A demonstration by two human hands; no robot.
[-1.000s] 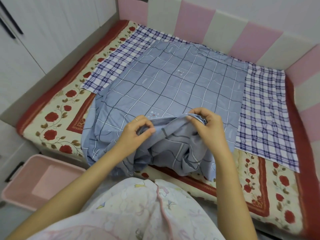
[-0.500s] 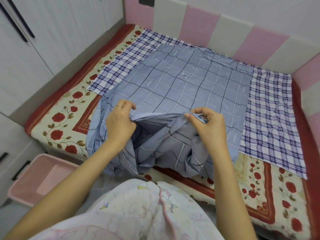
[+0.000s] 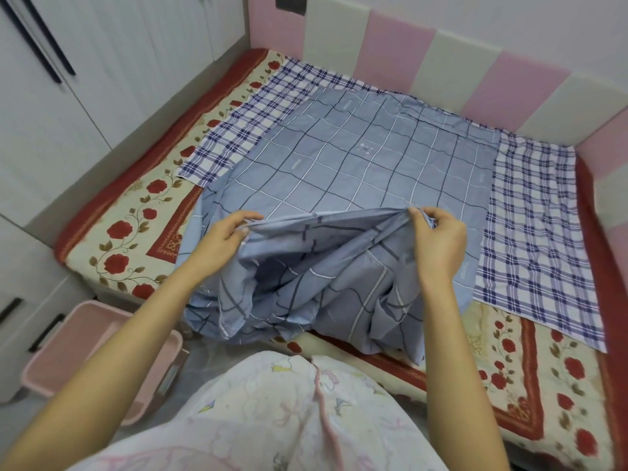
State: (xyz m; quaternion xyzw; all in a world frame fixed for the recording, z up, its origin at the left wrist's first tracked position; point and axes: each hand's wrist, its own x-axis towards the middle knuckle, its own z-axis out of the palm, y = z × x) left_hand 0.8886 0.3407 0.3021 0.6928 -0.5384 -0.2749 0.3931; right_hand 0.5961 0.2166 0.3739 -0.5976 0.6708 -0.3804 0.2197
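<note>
Hem of soft blue checked sheet (image 3: 356, 171), crumpled below: we pinch it taut, left hand (image 3: 221, 241) at 9 o'clock, right hand (image 3: 438, 241) at 3 o'clock.

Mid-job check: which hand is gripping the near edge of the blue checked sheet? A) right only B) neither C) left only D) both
D: the left hand and the right hand each pinch the lifted near edge of the blue checked sheet, which is stretched between them.

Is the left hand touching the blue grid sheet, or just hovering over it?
Touching. The head view shows the left hand pinching the raised edge of the blue grid sheet between thumb and fingers.
</note>
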